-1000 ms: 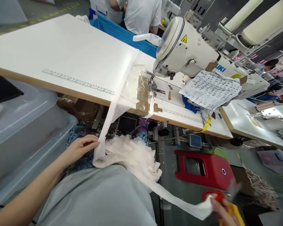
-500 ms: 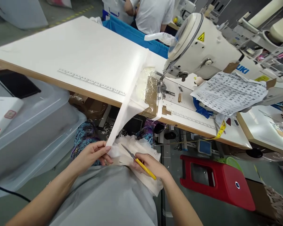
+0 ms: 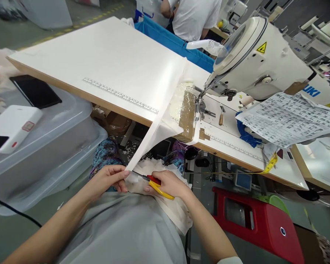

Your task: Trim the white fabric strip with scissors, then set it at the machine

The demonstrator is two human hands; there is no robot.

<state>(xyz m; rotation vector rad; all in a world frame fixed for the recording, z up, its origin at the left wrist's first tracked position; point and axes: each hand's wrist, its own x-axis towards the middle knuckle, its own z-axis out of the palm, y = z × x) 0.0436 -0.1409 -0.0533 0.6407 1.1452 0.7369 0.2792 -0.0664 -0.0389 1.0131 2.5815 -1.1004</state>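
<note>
Worktable (image 3: 107,55): white top, brown edge, printed ruler scale (image 3: 121,95) along the near side.
Sewing machine (image 3: 261,69): white, mounted at the worktable, marked paper sheet (image 3: 291,119) on its front.
Red stool (image 3: 264,227): below the worktable's right-hand end.
White strip (image 3: 151,137): draped over the near edge, slanting down to the left hand (image 3: 112,179).
Gathered cloth (image 3: 178,214): pale, heaped beneath the right hand (image 3: 172,183).
Right grip: wrapped around the handles of the scissors (image 3: 160,190).
Left grip: thumb and fingers pinching the white strip's lower part.
Scissors: red-and-yellow handles, blades pointing toward the left fingertips; blade opening cannot be told.
</note>
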